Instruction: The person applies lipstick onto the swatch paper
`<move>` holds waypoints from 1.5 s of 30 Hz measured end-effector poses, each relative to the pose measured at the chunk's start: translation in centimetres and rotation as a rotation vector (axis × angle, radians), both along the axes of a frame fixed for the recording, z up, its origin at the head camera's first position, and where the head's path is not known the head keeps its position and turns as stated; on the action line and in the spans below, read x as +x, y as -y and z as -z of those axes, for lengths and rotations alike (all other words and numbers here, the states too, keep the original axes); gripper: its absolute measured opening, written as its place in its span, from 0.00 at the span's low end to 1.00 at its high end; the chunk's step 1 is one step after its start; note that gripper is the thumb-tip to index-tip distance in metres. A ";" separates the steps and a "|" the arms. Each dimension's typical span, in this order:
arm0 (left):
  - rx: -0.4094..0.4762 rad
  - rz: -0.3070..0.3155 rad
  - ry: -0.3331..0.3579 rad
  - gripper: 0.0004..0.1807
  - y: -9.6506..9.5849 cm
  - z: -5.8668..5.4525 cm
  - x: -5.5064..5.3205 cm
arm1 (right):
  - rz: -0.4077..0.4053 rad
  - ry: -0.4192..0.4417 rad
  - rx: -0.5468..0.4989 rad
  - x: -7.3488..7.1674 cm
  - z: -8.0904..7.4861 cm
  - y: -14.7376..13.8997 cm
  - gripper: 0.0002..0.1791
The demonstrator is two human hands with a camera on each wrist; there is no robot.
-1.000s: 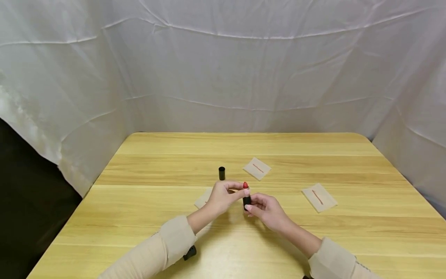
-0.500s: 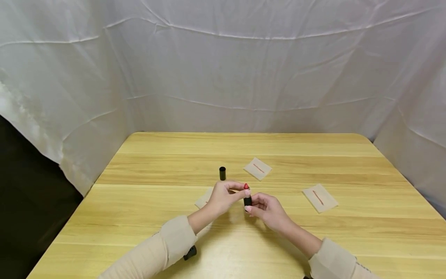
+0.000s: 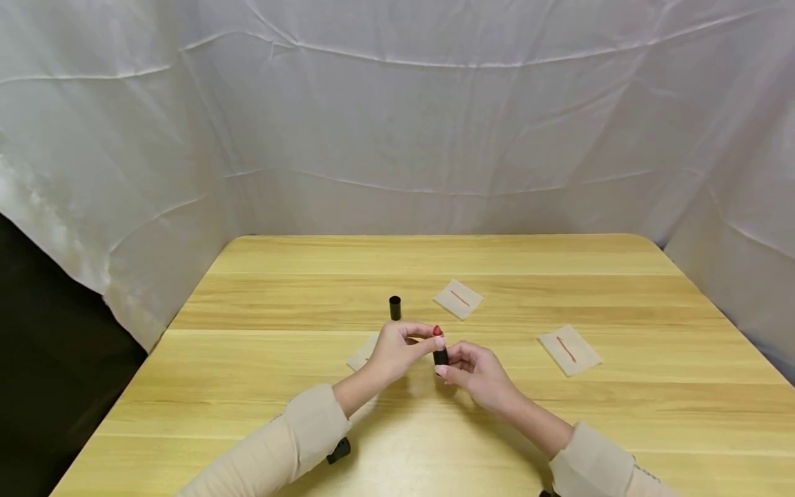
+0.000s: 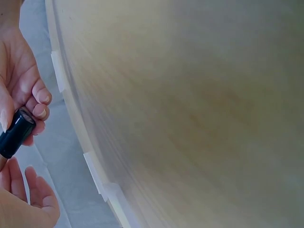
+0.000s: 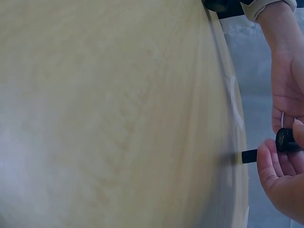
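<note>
An uncapped lipstick (image 3: 440,357) stands roughly upright between both hands over the middle of the table, its red tip (image 3: 437,330) showing at the top. My left hand (image 3: 396,352) pinches the upper part, just under the tip, between thumb and fingers. Lower down, the right hand (image 3: 479,374) holds the black base, its thumb in front. In the left wrist view the black base (image 4: 17,133) shows its round end. Behind the left hand, a black lipstick cap (image 3: 395,308) is on the table; the right wrist view catches the cap (image 5: 249,156) beyond the fingers.
Pale paper squares with red strokes lie around: one paper at the back (image 3: 458,299), another at the right (image 3: 568,351), and a third paper (image 3: 362,353) partly hidden by the left hand. A dark object (image 3: 339,451) lies by the left sleeve. White cloth (image 3: 435,138) surrounds the table.
Both hands keep their places on the lipstick. Its red tip sits very slightly lower, and its slanted face looks turned a little. The view shifts slightly.
</note>
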State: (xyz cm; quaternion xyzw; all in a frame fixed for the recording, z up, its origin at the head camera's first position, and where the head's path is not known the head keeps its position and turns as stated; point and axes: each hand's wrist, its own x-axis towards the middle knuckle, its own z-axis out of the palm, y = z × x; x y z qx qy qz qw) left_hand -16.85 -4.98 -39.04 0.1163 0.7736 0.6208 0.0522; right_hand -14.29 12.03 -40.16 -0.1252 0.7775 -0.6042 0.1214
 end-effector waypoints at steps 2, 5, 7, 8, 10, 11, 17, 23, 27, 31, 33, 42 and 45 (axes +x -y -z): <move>-0.002 0.000 0.006 0.12 0.0 0.0 0.0 | 0.006 -0.006 0.006 0.0 0.0 0.0 0.13; -0.005 -0.002 0.015 0.12 0.1 -0.1 0.1 | 0.018 -0.018 0.015 0.0 -0.1 0.1 0.13; -0.006 -0.005 0.017 0.13 0.1 -0.1 0.1 | 0.028 -0.023 0.019 0.1 -0.2 0.2 0.13; -0.006 -0.007 0.017 0.13 0.1 -0.1 0.1 | 0.034 -0.027 0.024 0.1 -0.2 0.2 0.13; -0.008 -0.014 0.017 0.13 0.1 -0.1 0.1 | 0.047 -0.026 0.030 0.1 -0.2 0.3 0.13; -0.009 -0.018 0.017 0.13 0.1 -0.1 0.1 | 0.057 -0.025 0.033 0.1 -0.2 0.3 0.12; -0.015 -0.037 0.021 0.12 0.0 -0.3 0.2 | 0.115 -0.028 0.042 0.0 -0.1 0.6 0.12; -0.024 -0.047 0.031 0.12 0.1 -0.5 0.1 | 0.154 -0.070 0.064 -0.1 0.1 0.7 0.12; -0.016 -0.048 0.020 0.12 0.1 -0.5 0.1 | 0.154 -0.093 0.082 -0.2 0.1 0.8 0.12; -0.001 -0.055 0.011 0.12 0.1 -0.7 0.1 | 0.114 -0.128 0.098 -0.4 0.0 0.6 0.13; 0.002 -0.063 0.009 0.12 0.1 -0.8 0.1 | 0.073 -0.153 0.103 -0.5 0.0 0.4 0.14; 0.025 -0.064 -0.004 0.11 0.3 -0.5 -0.2 | -0.079 -0.166 0.087 -1.0 0.1 -0.5 0.18; 0.029 -0.048 -0.002 0.11 0.3 -0.5 -0.3 | -0.111 -0.148 0.058 -1.1 0.2 -0.6 0.19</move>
